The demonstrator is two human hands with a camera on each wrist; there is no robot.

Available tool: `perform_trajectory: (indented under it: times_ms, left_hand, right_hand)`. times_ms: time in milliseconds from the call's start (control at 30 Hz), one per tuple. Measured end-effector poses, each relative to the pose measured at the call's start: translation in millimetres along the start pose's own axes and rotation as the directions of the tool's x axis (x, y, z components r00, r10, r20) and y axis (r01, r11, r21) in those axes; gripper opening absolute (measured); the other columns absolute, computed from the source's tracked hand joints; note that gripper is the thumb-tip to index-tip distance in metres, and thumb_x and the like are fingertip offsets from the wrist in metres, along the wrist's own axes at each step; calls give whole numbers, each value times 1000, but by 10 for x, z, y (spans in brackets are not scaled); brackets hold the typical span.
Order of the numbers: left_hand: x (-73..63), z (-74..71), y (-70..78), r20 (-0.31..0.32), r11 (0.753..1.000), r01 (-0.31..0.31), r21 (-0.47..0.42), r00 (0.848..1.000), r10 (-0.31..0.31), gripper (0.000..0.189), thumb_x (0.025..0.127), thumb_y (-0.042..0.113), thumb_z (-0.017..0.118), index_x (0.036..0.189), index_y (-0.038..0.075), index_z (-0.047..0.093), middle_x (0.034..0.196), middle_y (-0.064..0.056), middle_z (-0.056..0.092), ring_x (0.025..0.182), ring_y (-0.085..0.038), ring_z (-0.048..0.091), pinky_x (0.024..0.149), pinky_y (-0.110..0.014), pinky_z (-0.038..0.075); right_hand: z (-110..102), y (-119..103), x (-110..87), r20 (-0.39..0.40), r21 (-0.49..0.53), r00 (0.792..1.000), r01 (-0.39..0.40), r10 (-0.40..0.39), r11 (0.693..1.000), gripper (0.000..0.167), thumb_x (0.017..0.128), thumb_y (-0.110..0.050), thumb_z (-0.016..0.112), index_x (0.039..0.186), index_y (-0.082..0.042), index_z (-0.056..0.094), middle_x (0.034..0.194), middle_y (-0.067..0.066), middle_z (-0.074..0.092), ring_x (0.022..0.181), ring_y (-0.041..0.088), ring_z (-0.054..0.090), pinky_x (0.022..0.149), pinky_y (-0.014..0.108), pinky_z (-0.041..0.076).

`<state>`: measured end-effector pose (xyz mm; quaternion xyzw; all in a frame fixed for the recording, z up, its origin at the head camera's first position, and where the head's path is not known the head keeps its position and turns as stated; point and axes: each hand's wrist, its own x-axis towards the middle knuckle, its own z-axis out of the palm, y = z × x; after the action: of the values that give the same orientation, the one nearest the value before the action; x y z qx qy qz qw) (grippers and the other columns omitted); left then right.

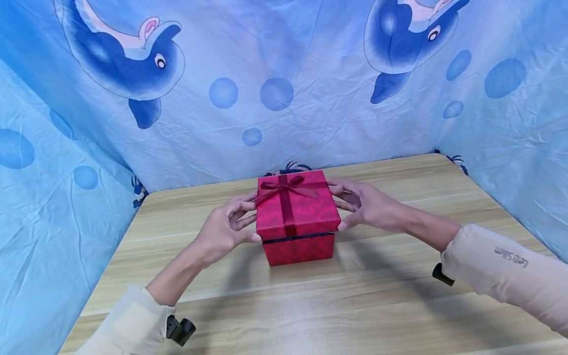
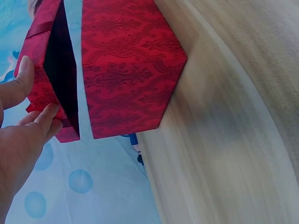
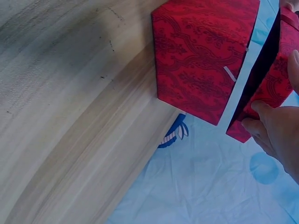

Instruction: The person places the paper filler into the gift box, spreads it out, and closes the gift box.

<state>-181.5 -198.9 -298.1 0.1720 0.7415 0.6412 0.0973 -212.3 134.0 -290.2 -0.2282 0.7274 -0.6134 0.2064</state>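
Note:
A red patterned gift box base [image 1: 299,250] stands on the wooden table. Its square lid [image 1: 310,212], crossed by a dark red ribbon with a bow [image 1: 284,187], is held just above the base. Both wrist views show a gap between the raised lid [image 2: 39,44] and the base [image 3: 201,60]. My left hand [image 1: 224,224] grips the lid's left side, thumb at the near corner and fingers farther back. On the opposite side, my right hand [image 1: 370,204] holds the lid in the same way. The inside of the base is hidden from the head view.
The wooden tabletop [image 1: 284,310] extends around the box on all sides. Blue cloth [image 1: 337,123] printed with dolphins and bubbles hangs behind the table and along its left and right. A small dark camera mount [image 1: 179,330] sits at the left sleeve, another [image 1: 443,274] at the right.

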Motion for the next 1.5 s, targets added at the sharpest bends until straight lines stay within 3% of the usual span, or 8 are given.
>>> perform_trajectory:
  times_ms: [133,400,567,667,900,1100,1500]
  left_hand:
    - [9,8,-63,5,1000,14,6,1000,-14,49,73,-20,70,114,-13,45,152,-10,32,130,-37,46,89,-31,51]
    - [43,4,-163,17,1000,11,10,1000,-11,49,72,-18,73,111,-12,42,152,-11,31,131,-38,43,90,-33,51]
    - [56,12,-184,13,1000,7,13,1000,-7,52,72,-18,73,113,-12,42,152,-10,31,132,-37,42,93,-33,50]
    - [53,17,-217,12,1000,16,27,1000,-16,52,71,-18,74,113,-10,43,152,-10,31,133,-37,42,93,-31,49]
    - [35,24,-348,11,1000,13,10,1000,-13,52,70,-21,72,112,-14,41,152,-11,29,135,-37,39,99,-38,45]
    - [25,51,-426,6,999,21,28,1000,-22,53,70,-20,73,112,-11,42,152,-9,29,136,-35,38,101,-44,42]
    - [10,58,-495,9,1000,-3,17,1000,3,54,69,-21,73,111,-11,42,151,-9,29,137,-32,37,99,-34,44]
  right_hand:
    - [12,45,16,6,4,1000,-23,23,1000,74,71,18,71,135,6,37,158,8,19,143,32,25,93,31,48]
    - [34,141,50,-2,-9,1000,-31,31,999,52,72,16,71,117,8,46,158,8,19,142,33,26,93,32,48]
    - [62,218,65,8,-1,999,-41,41,999,87,71,19,70,146,1,29,154,16,24,142,36,25,94,32,48]
    - [78,268,59,16,-5,999,-49,49,999,101,71,18,70,153,-4,14,152,20,27,142,37,24,94,32,48]
    - [100,328,68,25,-7,998,-50,50,999,102,72,20,69,153,-4,11,153,23,23,141,39,26,95,32,47]
    - [124,383,69,21,0,999,-44,44,999,103,73,21,68,154,-5,10,151,22,23,140,40,27,98,36,45]
    - [142,434,79,20,-1,998,-57,57,998,104,72,21,68,154,-6,9,154,22,20,141,40,25,97,33,46]
